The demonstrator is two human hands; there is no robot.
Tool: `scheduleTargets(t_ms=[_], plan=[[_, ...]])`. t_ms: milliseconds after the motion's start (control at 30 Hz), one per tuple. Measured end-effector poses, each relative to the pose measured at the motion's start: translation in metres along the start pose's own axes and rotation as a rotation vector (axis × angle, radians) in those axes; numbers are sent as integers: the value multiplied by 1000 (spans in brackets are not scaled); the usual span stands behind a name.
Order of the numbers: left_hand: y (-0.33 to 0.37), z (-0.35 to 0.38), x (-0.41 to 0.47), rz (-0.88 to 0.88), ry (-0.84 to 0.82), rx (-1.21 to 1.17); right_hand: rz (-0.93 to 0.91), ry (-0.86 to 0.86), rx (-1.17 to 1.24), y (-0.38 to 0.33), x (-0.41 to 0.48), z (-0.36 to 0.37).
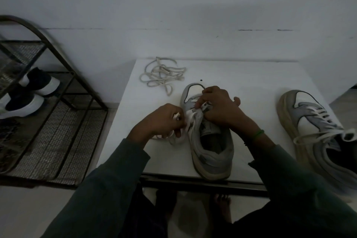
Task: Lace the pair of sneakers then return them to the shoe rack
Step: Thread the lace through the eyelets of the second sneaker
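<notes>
While the white table [241, 75] stands against a pale wall, the unlaced sneaker [210, 150] lies near its front edge. The left hand [162, 120] pinches a lace [190, 120]; the right hand [218, 106] grips this sneaker's upper. The laced sneaker [316, 131] sits at the right edge; the shoe rack [58, 121] stands on the floor at left.

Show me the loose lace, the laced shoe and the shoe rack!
loose lace [163, 74], head view, middle of the tangle.
laced shoe [318, 112], head view, its crossed laces.
shoe rack [88, 89], head view, its slanted side bar.
</notes>
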State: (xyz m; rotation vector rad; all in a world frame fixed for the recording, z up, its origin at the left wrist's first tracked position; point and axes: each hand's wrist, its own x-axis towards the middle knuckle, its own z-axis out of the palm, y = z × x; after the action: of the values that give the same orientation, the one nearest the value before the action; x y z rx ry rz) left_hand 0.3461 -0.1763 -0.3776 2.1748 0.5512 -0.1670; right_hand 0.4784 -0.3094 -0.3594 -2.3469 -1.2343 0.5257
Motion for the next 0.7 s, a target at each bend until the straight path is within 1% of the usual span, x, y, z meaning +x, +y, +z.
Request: scheduleTargets(t_ms=[33, 100, 133, 167, 233, 300, 333, 367, 400, 467, 500, 533, 567, 600, 633, 667, 700], plan=[[0, 1, 2, 12, 81, 85, -36, -8, 165, -1, -1, -3], [1, 4, 5, 55, 299, 237, -74, -1, 577, -6, -2, -10], [2, 6, 5, 104, 418, 289, -85, 33, 675, -8, -3, -12], [3, 6, 4, 168, 524, 330, -112, 69, 646, -11, -1, -12], [5, 8, 4, 292, 658, 390, -187, 75, 345, -16, 3, -9], [6, 8, 4, 336, 710, 435, -213, 13, 141, -20, 8, -2], [5, 8, 4, 323, 713, 441, -182, 22, 127, -21, 8, -1], [4, 8, 5, 286, 708, 447, -170, 42, 157, -24, 6, -4], [2, 7, 6, 217, 688, 459, -134, 45, 289, -26, 3, -10], [-2, 3, 6, 10, 669, 446, -35, 71, 682, -30, -3, -24], [-3, 0, 5, -71, 710, 425, -2, 124, 825, -31, -5, -31], [-1, 0, 4, -83, 812, 402, 6, 206, 873, -30, -5, -37], [4, 1, 1, -33, 934, 361, -15, 286, 845, -29, -6, -40], [14, 2, -2, 24, 997, 265, -64, 356, 779, -30, -6, -41], [24, 3, -5, 64, 948, 67, -122, 390, 699, -34, -7, -40], [37, 5, -9, 51, 785, -192, -198, 383, 587, -36, -7, -35], [48, 6, -12, 0, 586, -431, -277, 356, 424, -39, -10, -28]])
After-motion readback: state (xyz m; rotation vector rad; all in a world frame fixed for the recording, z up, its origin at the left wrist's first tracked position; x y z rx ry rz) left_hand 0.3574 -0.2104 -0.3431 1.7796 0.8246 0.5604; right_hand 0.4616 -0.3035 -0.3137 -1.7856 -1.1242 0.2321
